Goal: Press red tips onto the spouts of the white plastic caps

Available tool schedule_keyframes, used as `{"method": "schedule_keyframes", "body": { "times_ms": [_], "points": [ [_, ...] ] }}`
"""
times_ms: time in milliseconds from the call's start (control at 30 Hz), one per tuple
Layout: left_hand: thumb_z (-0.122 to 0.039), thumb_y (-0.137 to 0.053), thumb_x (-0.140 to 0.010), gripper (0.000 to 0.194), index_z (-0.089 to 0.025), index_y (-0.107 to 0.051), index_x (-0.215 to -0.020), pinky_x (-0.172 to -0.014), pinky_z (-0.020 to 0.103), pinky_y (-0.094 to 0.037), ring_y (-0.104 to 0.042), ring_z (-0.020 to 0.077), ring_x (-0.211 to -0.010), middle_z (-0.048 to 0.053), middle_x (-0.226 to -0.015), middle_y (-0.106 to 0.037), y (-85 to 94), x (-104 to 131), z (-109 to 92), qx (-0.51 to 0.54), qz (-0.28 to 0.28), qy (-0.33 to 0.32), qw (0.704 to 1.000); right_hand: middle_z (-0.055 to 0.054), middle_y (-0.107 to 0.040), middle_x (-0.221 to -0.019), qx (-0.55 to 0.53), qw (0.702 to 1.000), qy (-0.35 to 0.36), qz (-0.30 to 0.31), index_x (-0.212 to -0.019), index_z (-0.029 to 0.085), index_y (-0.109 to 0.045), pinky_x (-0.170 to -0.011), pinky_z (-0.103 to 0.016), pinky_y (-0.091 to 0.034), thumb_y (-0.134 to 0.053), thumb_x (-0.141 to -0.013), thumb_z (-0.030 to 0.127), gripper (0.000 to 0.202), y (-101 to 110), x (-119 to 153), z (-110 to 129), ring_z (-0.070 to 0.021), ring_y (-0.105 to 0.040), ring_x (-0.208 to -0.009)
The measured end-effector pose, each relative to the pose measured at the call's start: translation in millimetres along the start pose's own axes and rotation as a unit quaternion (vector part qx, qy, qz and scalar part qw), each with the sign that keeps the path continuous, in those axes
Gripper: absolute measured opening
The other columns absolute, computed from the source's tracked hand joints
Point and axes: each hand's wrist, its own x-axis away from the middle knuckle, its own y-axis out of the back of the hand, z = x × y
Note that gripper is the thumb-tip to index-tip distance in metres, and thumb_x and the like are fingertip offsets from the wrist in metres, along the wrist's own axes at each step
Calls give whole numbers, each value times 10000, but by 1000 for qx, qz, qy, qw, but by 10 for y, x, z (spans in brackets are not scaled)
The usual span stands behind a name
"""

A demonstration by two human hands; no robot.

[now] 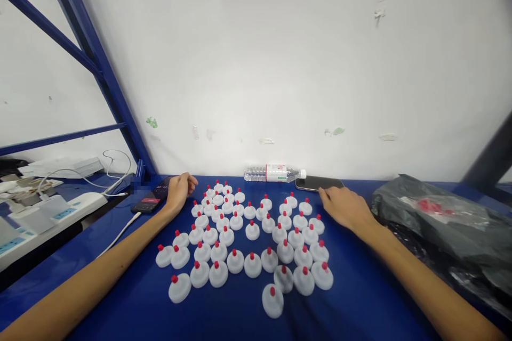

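Many white round caps with red tips (pixel 252 265) stand in loose rows on the blue table between my hands. At the group's left, my left hand (pixel 180 192) rests on its side with fingers loosely curled and apart, holding nothing. It lies against a dark phone (pixel 150 201) with a lit screen, partly covering it. To the right of the caps, my right hand (pixel 346 208) lies palm down and relaxed, nothing visible in it. Its fingertips are close to a second dark phone (pixel 318 184); whether they touch it I cannot tell.
A clear bottle with a white cap (pixel 276 172) lies along the wall. On the right sits a grey plastic bag (pixel 448 229). A white power strip (pixel 76 208) with plugs and cables is at left, beside a blue metal frame (pixel 100 74).
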Motion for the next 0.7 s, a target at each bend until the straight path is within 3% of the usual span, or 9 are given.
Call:
{"method": "schedule_keyframes", "body": {
  "times_ms": [133, 333, 533, 700],
  "points": [
    [-448, -619, -986, 308, -147, -672, -952, -741, 336, -570, -666, 169, -788, 20, -888, -682, 59, 23, -22, -154, 42, -57, 986, -211, -745, -1061, 5, 1000, -1, 7, -1046, 135, -764, -805, -417, -510, -294, -1071, 407, 544, -57, -53, -29, -352, -731, -980],
    [-414, -614, -995, 274, -151, -668, -1047, -830, 392, -571, -674, 198, -914, 56, -1008, -690, 23, 119, -25, -314, 85, -103, 940, -160, -763, -1024, 2, 999, 23, 25, -1053, 204, -772, -801, -414, -487, -300, -1068, 436, 527, -95, -108, -94, -363, -722, -1010],
    [-402, -609, -1001, 267, -151, -666, -1072, -817, 384, -579, -675, 183, -883, 54, -1016, -691, -15, 193, -22, -381, 113, -130, 908, -108, -773, -1052, -20, 997, 55, 45, -1100, 249, -772, -807, -395, -458, -311, -1067, 449, 503, -101, -126, -148, -351, -707, -1047],
    [-381, -605, -1002, 257, -155, -656, -1115, -877, 418, -567, -661, 211, -991, 74, -1110, -674, -16, 230, -8, -403, 80, -152, 899, -100, -777, -1035, -33, 996, 71, 51, -1135, 254, -769, -760, -357, -451, -332, -1065, 435, 478, -84, -115, -165, -323, -720, -1014]
  ]
}}
